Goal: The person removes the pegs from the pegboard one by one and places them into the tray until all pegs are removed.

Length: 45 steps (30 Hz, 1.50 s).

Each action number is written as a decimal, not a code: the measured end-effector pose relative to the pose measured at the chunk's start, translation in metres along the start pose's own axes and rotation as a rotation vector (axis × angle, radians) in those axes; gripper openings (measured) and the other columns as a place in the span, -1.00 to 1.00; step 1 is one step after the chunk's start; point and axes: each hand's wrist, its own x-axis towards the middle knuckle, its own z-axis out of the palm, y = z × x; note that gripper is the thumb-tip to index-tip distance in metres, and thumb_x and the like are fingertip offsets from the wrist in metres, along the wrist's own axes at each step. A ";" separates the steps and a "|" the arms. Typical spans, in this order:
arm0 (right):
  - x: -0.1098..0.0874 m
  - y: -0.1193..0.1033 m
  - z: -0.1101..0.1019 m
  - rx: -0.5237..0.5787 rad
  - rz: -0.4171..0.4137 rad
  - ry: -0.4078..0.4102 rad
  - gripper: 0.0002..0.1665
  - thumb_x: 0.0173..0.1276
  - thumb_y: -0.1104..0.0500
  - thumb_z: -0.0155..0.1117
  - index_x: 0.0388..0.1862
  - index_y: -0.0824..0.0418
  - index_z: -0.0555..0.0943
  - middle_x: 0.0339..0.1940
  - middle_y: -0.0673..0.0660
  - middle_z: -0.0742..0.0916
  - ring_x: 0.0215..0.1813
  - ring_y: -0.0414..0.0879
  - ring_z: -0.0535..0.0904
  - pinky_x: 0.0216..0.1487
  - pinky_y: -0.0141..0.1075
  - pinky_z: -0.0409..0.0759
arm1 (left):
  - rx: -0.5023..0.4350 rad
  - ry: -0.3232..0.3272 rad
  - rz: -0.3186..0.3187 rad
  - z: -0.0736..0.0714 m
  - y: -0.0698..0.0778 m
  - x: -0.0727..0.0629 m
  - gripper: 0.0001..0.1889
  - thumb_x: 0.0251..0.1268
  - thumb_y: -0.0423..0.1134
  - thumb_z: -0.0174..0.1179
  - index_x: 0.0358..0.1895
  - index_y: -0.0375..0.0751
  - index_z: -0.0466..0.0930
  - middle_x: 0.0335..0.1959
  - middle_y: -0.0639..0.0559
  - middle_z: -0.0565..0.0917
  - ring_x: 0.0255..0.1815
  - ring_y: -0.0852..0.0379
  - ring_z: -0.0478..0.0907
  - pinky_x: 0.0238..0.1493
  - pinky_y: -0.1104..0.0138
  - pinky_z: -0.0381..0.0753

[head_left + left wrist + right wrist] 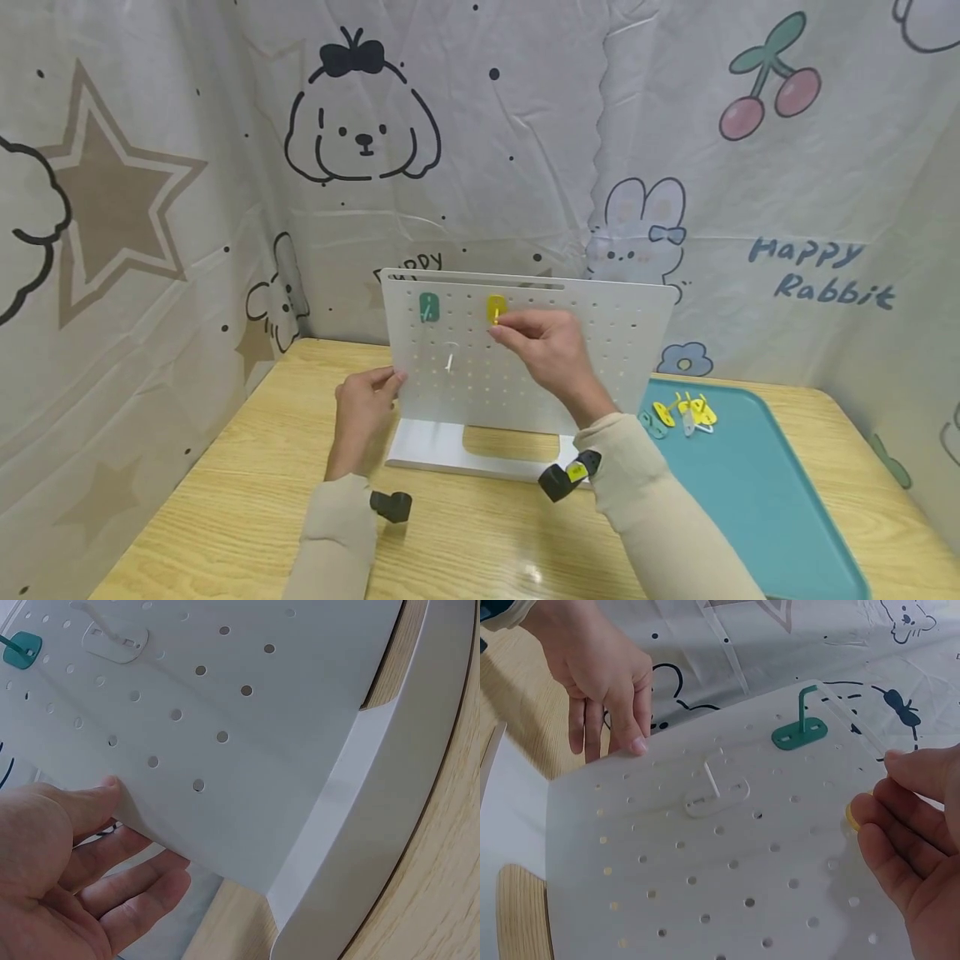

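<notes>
A white pegboard [525, 392] stands upright on the wooden table. My left hand [362, 412] holds its left edge; in the left wrist view the thumb lies on the front face and the fingers are behind the edge. High on the board, the right hand [551, 350] pinches a yellow hook [495, 305] lying against the holes. In the right wrist view the fingers cover most of this yellow hook [851, 816]. To its left a green hook [429, 307] sits on the board's upper row. Lower down, a white hook [450, 360] projects from the board.
A teal tray [757, 500] rests on the table at the right. Several yellow, white and green hooks [686, 412] lie at its far left corner. The board's white base [420, 446] has a cutout. Printed cloth [487, 167] hangs behind the table.
</notes>
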 end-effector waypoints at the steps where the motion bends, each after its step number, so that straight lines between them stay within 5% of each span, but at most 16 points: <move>1: -0.002 0.000 -0.002 -0.005 -0.001 -0.001 -0.86 0.35 0.23 0.42 -0.20 0.28 0.80 -0.31 0.07 0.79 -0.33 -0.09 0.64 -0.34 -0.31 0.58 | -0.002 0.000 0.000 0.000 0.000 0.000 -0.65 0.48 -0.10 0.21 0.13 -0.27 0.68 -0.11 -0.18 0.75 -0.27 -0.02 0.73 -0.22 0.13 0.68; 29: -0.071 0.027 -0.082 -0.204 0.065 0.080 -0.77 0.33 0.12 0.46 -0.15 0.25 0.79 -0.24 0.03 0.80 -0.24 -0.16 0.69 -0.31 -0.37 0.62 | 0.004 -0.010 0.027 -0.001 0.002 -0.002 -0.63 0.49 -0.11 0.20 0.15 -0.31 0.65 -0.10 -0.21 0.74 -0.26 -0.05 0.73 -0.23 0.13 0.69; 37: -0.089 0.037 -0.106 -0.244 0.014 0.131 -0.85 0.28 0.26 0.48 -0.20 0.33 0.78 -0.33 0.09 0.80 -0.34 -0.25 0.66 -0.36 -0.46 0.58 | 0.004 -0.005 0.021 -0.001 0.002 -0.002 -0.63 0.49 -0.11 0.20 0.15 -0.31 0.65 -0.10 -0.21 0.74 -0.26 -0.05 0.73 -0.21 0.12 0.68; 45: -0.110 0.049 -0.125 -0.304 0.106 0.161 -0.81 0.29 0.25 0.47 -0.17 0.35 0.77 -0.26 0.15 0.80 -0.33 -0.30 0.65 -0.39 -0.47 0.56 | 0.006 -0.010 0.012 0.000 0.002 -0.002 -0.64 0.50 -0.11 0.19 0.15 -0.30 0.66 -0.08 -0.21 0.74 -0.27 -0.03 0.73 -0.20 0.13 0.68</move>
